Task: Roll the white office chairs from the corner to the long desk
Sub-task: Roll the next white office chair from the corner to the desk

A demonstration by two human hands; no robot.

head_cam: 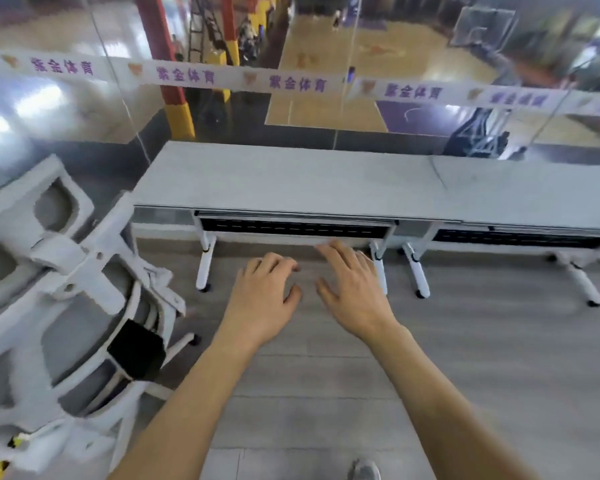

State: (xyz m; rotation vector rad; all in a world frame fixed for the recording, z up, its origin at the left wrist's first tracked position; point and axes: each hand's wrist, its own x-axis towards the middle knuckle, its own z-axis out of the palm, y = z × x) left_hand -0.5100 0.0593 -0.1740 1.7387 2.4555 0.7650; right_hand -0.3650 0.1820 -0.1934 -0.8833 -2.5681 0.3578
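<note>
A white office chair [59, 278] with a mesh back and a black armrest pad stands at the left, close to the left end of the long grey desk [291, 181]. A second desk section [534, 199] continues to the right. My left hand [262, 296] and my right hand [352, 289] are stretched out in front of me over the floor, palms down. The left hand's fingers are loosely bent, the right hand's are spread. Neither hand holds or touches anything; the chair is apart from both, to the left.
The desks stand on white legs with castors [204, 268] against a glass wall with a white banner strip [291, 81]. Beyond the glass lies a sports court below. Grey plank floor [465, 358] stretches to the right. A shoe [364, 471] shows at the bottom edge.
</note>
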